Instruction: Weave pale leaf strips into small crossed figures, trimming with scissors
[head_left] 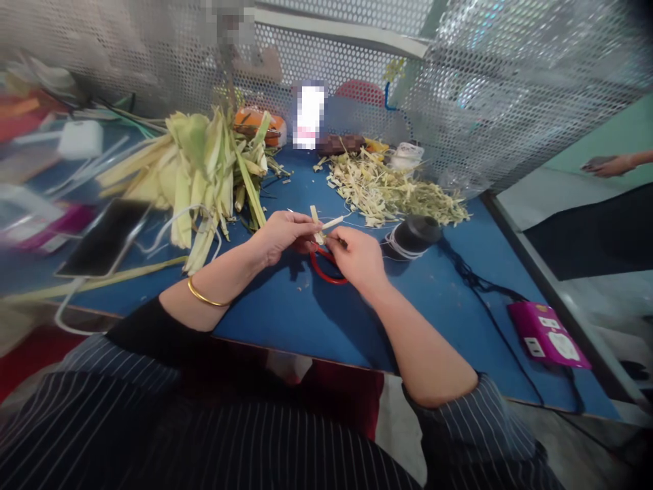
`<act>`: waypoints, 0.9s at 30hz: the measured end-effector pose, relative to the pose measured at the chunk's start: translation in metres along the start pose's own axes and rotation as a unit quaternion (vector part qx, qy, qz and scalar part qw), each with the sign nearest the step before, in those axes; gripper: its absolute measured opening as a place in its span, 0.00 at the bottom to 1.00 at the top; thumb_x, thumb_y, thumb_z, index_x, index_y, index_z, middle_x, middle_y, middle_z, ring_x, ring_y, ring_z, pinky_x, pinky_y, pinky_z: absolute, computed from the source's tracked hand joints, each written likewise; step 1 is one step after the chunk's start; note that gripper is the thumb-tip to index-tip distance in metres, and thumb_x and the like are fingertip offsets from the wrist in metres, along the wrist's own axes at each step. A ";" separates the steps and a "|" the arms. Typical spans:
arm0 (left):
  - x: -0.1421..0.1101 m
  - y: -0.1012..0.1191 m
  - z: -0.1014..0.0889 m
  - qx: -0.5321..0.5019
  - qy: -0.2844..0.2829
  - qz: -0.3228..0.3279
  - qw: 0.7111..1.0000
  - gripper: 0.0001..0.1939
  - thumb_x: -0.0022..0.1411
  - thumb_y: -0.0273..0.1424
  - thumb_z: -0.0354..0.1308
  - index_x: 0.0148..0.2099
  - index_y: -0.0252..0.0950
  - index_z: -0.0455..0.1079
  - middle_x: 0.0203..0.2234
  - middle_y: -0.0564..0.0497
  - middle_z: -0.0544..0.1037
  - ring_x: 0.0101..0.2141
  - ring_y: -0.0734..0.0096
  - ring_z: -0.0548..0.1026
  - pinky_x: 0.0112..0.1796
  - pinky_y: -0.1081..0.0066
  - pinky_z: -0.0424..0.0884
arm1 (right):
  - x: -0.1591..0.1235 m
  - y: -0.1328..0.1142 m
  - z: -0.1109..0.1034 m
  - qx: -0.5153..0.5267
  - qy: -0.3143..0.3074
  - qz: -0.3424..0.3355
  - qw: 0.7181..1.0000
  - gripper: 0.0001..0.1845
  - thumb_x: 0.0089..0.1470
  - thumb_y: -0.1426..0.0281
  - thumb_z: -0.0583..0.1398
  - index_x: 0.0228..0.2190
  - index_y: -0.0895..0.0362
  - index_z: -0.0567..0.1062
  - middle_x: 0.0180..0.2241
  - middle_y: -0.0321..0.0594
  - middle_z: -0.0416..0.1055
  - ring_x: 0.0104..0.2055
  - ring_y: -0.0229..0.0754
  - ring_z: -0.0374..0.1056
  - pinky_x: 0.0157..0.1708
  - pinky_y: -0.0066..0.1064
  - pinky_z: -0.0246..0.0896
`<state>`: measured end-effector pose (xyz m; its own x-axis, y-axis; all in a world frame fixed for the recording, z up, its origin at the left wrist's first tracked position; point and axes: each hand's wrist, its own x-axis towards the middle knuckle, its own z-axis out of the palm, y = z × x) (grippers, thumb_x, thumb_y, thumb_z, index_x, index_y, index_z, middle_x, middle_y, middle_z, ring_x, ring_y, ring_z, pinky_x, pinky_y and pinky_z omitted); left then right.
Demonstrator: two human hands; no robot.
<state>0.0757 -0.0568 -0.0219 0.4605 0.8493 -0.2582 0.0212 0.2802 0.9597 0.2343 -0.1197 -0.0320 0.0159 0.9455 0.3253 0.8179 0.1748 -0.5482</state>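
Above the blue table, my left hand [286,237] pinches a small piece of folded corn husk strips [319,235], pale and crossing one another. My right hand [361,257] is closed at the lower right of the same piece, its fingertips pressed together; exactly what lies between them is too small to make out. Under my hands rests a pair of red-handled scissors [329,275], partly hidden. To the right stands a dark spool [415,235] wound with white thread, and fine thread runs near my fingers.
Long corn husks [196,173] are heaped at left, husk scraps [382,187] at back right. A phone [105,238] with a white cable lies left. A magenta power strip [548,333] sits right. Perforated mesh [347,75] backs the table. Another person's hand [615,165] shows far right.
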 end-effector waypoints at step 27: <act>-0.016 0.008 0.006 0.168 -0.132 -0.007 0.977 0.08 0.53 0.33 0.61 0.29 0.32 0.75 0.21 0.47 0.79 0.22 0.72 0.77 0.24 0.76 0.69 | 0.002 -0.003 0.002 0.269 0.039 0.079 0.959 0.08 0.48 0.64 0.62 0.27 0.57 0.76 0.27 0.36 0.74 0.30 0.38 0.67 0.33 0.31 0.62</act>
<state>0.0736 -0.0710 -0.0095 0.6697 0.6896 -0.2756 0.2978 0.0906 0.9503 0.2311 -0.1180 -0.0314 0.1756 0.9520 0.2509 0.3871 0.1675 -0.9067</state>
